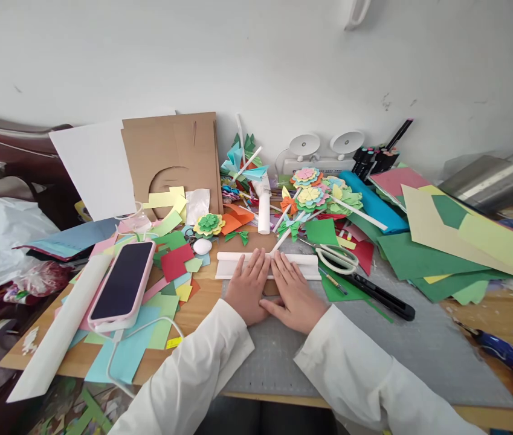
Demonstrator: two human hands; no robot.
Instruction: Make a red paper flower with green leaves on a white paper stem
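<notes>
A white sheet of paper (pixel 228 269), its far edge rolled into a thin tube, lies crosswise on the grey cutting mat (pixel 265 362). My left hand (pixel 248 290) rests flat on the paper with straight fingers, the tips on the rolled part. Beside it my right hand (pixel 296 297) lies flat in the same way, its thumb touching the left hand. The paper under the fingers is hidden. Just right of the paper are white-handled scissors (pixel 338 260), a black utility knife (pixel 383 296) and a slim pen-like tool (pixel 334 281).
A phone (pixel 122 281) on a charging cable and a long white paper roll (pixel 63 320) lie left among paper scraps. Cardboard (pixel 174 145) leans on the wall. Paper flowers (pixel 309 196) stand behind the hands. Green sheets (pixel 401 257) and a blue glue gun (pixel 505 356) lie right.
</notes>
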